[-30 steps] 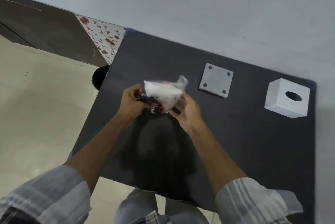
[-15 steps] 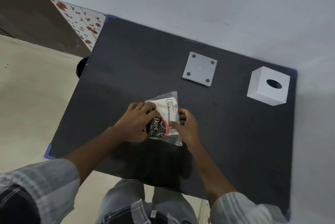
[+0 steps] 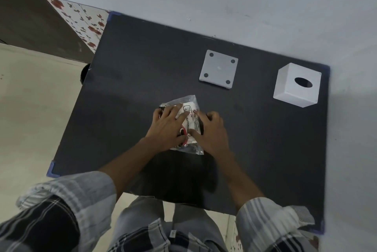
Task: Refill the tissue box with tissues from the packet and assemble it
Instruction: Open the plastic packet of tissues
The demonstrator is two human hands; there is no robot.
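A clear plastic tissue packet [image 3: 188,109] with black and red print lies flat on the black table [image 3: 130,80], near its middle. My left hand [image 3: 168,127] rests over the packet's left half, fingers spread on top. My right hand [image 3: 211,131] presses on its right edge, thumb on the printed face. The white cube cover of the tissue box [image 3: 296,85], with an oval hole on top, stands at the far right. Its flat square base plate [image 3: 219,69], with a dark dot in each corner, lies left of the cube.
A pale wall runs behind and to the right of the table. Left of the table lie a beige floor [image 3: 30,98], a flowered panel [image 3: 81,21] and a dark round object [image 3: 84,72] under the table's edge. My legs stand at the near edge.
The packet was held up in the air in both hands a second ago. It has come down and now lies flat on the table under both hands.
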